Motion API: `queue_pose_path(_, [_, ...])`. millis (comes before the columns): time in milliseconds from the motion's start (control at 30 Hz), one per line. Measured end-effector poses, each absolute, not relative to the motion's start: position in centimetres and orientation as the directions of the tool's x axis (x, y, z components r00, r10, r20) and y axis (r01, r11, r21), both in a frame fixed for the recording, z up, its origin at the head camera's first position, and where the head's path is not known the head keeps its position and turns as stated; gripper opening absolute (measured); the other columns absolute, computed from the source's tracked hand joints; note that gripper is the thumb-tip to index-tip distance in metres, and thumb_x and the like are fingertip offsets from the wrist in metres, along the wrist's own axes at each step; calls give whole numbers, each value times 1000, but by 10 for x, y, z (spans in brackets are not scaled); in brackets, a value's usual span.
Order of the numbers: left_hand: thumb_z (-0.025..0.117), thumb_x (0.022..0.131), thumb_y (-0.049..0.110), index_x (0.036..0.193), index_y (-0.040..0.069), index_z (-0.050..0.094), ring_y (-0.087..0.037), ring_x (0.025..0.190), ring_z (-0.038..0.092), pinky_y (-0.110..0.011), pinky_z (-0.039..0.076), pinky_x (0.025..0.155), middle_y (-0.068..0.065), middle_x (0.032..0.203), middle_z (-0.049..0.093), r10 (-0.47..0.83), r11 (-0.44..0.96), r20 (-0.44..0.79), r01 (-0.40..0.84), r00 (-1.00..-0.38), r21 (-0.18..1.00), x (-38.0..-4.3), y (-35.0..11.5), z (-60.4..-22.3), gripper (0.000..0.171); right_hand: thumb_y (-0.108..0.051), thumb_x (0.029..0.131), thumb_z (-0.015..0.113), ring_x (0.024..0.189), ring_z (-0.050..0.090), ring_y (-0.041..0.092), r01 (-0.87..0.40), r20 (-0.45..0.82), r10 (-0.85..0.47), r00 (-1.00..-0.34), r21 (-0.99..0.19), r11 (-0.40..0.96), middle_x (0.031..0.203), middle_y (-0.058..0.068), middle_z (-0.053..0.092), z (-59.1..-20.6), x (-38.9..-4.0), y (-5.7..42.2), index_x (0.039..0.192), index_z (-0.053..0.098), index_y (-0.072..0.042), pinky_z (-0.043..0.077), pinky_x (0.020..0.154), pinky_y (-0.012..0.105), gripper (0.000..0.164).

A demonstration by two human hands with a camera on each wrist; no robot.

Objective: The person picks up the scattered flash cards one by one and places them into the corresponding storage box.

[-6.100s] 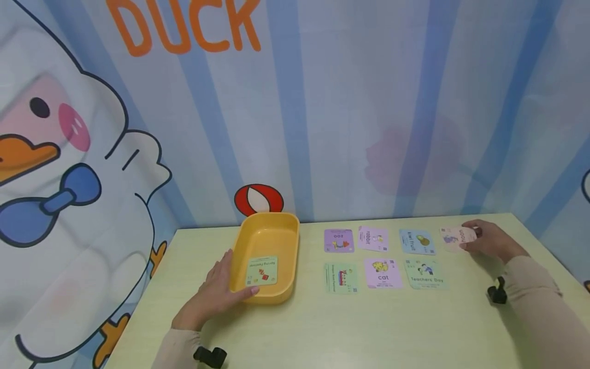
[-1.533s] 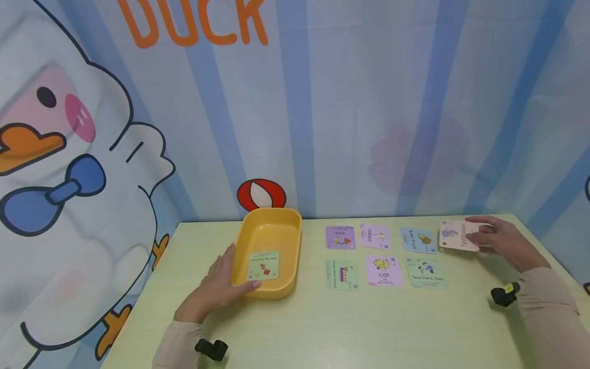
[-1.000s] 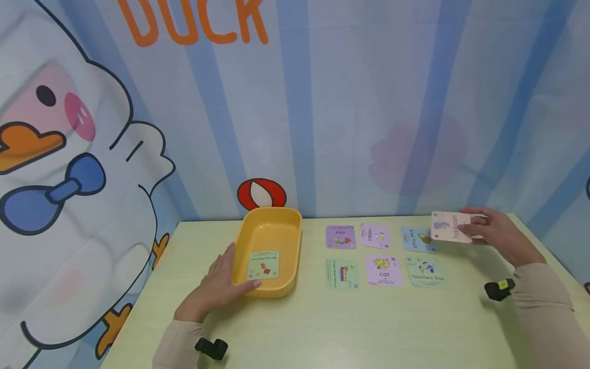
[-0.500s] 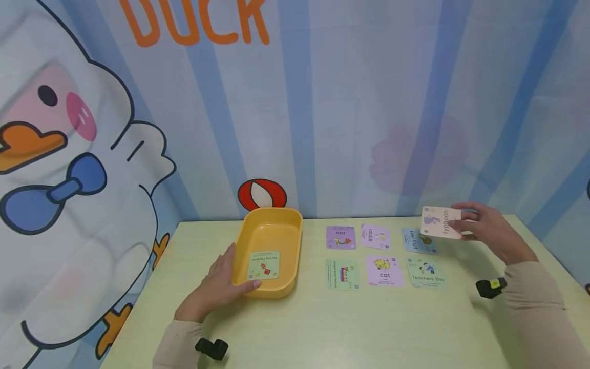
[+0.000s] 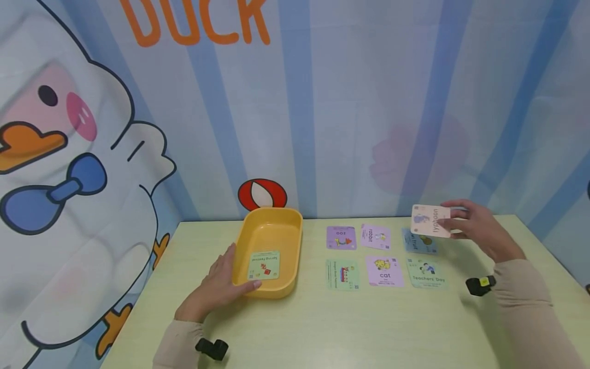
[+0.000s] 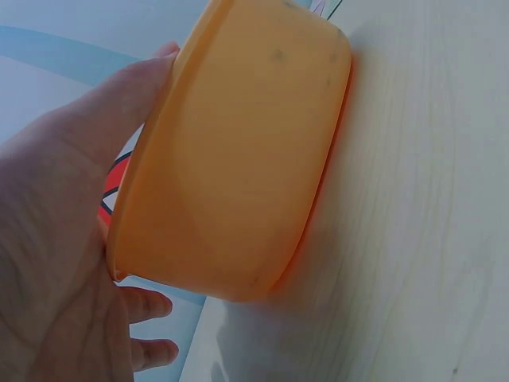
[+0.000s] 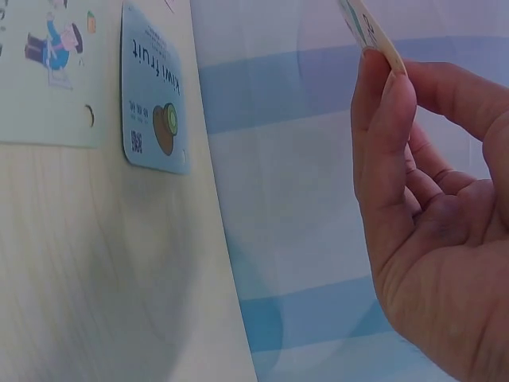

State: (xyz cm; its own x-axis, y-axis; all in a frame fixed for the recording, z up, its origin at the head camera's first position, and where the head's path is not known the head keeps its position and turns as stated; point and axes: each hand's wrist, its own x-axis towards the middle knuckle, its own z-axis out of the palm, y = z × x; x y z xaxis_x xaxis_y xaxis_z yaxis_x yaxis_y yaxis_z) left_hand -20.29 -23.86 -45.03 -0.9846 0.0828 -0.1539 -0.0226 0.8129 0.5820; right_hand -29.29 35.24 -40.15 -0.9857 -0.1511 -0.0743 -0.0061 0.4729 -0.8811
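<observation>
Between thumb and fingers my right hand (image 5: 481,228) pinches a pale pink card (image 5: 430,221) printed "typhoon". It holds the card raised, overlapping the blue kiwi fruit card (image 5: 420,246); the right wrist view shows the card's edge (image 7: 382,44) at the fingertips. My left hand (image 5: 216,287) rests against the near left corner of a yellow tray (image 5: 295,256), thumb along the near rim and fingers spread along the left side. Inside the tray lies a green Spring Festival card (image 5: 264,265). In the left wrist view the tray's outer wall (image 6: 231,151) faces the palm.
Lying on the pale wooden table (image 5: 350,328) are a zoo card (image 5: 341,238), a rabbit card (image 5: 375,236), a Dragon Boat Festival card (image 5: 342,274), a cat card (image 5: 384,271) and a Teachers' Day card (image 5: 426,273). A duck-print curtain (image 5: 341,113) hangs behind the table.
My right hand has picked the typhoon card up from the table's right side, lifted it and carried it left over the kiwi fruit card. The left hand has stayed at the tray.
</observation>
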Motion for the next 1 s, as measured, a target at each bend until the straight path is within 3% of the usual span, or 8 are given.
queue_pose_path(400, [70,80,71,164,12,-4,-44,155,3,-72,14,118,-14,171,5,90,819,-150,-13,-985,574,-203,-239,-451,126,-35,98,70,95,68,9,-30,-59,-175,-983,-884,466,136,27,50,-401,-295,337,153,31,-1,60,82,31,76])
queue_pose_path(700, [70,81,69,164,12,-4,-43,155,2,-71,11,119,-14,171,4,91,813,-151,-14,-984,582,-202,-239,-451,124,-36,97,70,96,68,13,-16,-68,-171,-983,-895,445,134,25,51,-403,-298,328,153,32,-4,60,85,37,75])
queue_pose_path(1000, [70,82,68,163,12,-4,-43,155,2,-70,11,119,-15,171,5,94,816,-147,-9,-985,578,-202,-238,-450,124,-37,96,71,98,67,14,-25,-65,-182,-981,-893,450,135,24,51,-404,-300,320,152,33,-5,60,85,36,76])
